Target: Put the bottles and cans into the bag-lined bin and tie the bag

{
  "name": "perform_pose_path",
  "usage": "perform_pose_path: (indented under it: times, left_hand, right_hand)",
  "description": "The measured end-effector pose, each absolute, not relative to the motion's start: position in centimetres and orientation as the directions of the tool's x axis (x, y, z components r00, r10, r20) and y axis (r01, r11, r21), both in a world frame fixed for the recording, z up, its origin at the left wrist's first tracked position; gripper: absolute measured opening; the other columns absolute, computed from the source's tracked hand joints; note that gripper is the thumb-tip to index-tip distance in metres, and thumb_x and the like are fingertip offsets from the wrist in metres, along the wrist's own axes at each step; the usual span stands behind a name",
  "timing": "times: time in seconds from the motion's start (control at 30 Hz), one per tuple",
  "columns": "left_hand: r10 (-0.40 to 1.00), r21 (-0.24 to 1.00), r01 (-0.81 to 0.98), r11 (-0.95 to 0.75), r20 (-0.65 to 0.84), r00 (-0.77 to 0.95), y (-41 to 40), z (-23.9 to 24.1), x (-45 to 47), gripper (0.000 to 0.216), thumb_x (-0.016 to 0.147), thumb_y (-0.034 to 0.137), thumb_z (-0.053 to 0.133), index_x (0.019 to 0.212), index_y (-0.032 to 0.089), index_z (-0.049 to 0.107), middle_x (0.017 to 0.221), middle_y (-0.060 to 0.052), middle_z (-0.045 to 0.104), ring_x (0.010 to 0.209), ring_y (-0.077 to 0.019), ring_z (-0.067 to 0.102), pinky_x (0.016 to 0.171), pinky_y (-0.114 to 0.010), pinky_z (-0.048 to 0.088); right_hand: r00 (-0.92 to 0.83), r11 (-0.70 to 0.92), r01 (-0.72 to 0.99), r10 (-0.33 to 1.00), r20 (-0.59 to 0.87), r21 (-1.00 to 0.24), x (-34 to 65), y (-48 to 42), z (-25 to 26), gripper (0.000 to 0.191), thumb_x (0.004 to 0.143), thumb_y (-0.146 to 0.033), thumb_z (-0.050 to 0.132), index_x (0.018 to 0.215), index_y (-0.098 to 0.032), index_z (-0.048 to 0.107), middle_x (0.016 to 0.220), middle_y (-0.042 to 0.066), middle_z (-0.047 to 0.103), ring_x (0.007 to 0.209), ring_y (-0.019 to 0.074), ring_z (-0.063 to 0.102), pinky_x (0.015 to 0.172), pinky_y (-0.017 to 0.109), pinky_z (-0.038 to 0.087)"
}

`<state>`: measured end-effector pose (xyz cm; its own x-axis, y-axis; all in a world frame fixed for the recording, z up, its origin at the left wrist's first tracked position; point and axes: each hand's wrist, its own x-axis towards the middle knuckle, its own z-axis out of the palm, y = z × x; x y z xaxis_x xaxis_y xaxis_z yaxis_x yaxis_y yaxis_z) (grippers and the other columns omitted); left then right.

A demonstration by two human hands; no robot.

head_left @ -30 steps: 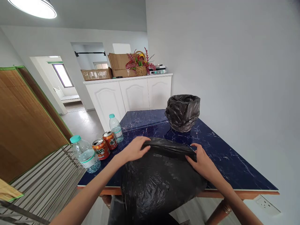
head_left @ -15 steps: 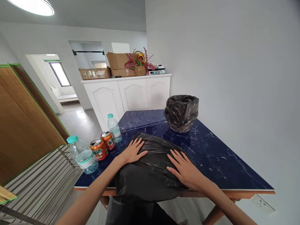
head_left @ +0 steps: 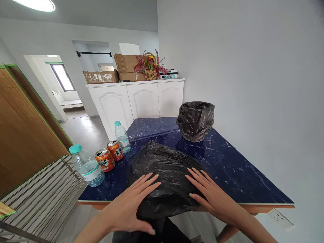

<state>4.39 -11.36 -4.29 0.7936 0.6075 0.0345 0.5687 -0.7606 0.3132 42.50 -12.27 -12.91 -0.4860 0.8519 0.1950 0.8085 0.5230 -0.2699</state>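
A black plastic bag point(head_left: 167, 165) lies spread on the dark blue marbled table point(head_left: 235, 168), its near part hanging past the front edge. My left hand point(head_left: 136, 200) rests over the bag's near left part, fingers stretched out and thumb spread toward me. On the bag's right side lies my right hand point(head_left: 210, 190), flat with the fingers apart. Neither hand grips anything. Farther back on the table stands a round bin lined with another black bag point(head_left: 196, 121); the liner hides its walls.
Along the table's left edge stand a large water bottle point(head_left: 87, 165), two orange soda cans point(head_left: 105, 160) and a smaller bottle point(head_left: 122, 137). A metal rack point(head_left: 45, 195) is at the left. Behind, a white cabinet point(head_left: 141, 101) carries cardboard boxes point(head_left: 101, 77) and a flower basket point(head_left: 151, 74).
My left hand has drawn back toward me and its thumb has swung down. The right hand has shifted slightly right and nearer. The bag's near part has been smoothed and pulled in.
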Motion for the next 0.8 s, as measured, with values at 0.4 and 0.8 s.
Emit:
perform_pose_path:
  times: [0.4, 0.8]
  left_hand:
    - [0.636, 0.178, 0.612, -0.770, 0.151, 0.756, -12.6, -8.6, -0.7, 0.101, 0.074, -0.008, 0.042, 0.164, 0.040, 0.040, 0.166, 0.003, 0.051, 0.157, -0.0237, 0.043, 0.131, -0.054, 0.035]
    - [0.962, 0.838, 0.475, -0.270, 0.208, 0.178, -8.8, -1.7, 3.2, 0.048, 0.092, 0.064, 0.062, 0.081, 0.019, 0.070, 0.075, -0.002, 0.071, 0.076, -0.0220, 0.064, 0.069, -0.029, 0.055]
  right_hand:
    - [-0.500, 0.535, 0.805, 0.844, 0.193, -0.256, 44.5, -13.7, -14.2, 0.103, 0.095, -0.074, 0.064, 0.173, -0.041, 0.006, 0.180, 0.002, 0.010, 0.164, 0.0414, 0.017, 0.131, 0.067, 0.027]
    - [-0.293, 0.406, 0.793, 0.908, 0.300, -0.453, 45.4, -13.6, -12.0, 0.052, 0.113, -0.056, 0.035, 0.122, -0.030, 0.079, 0.138, 0.008, 0.074, 0.128, 0.0331, 0.069, 0.110, 0.053, 0.054]
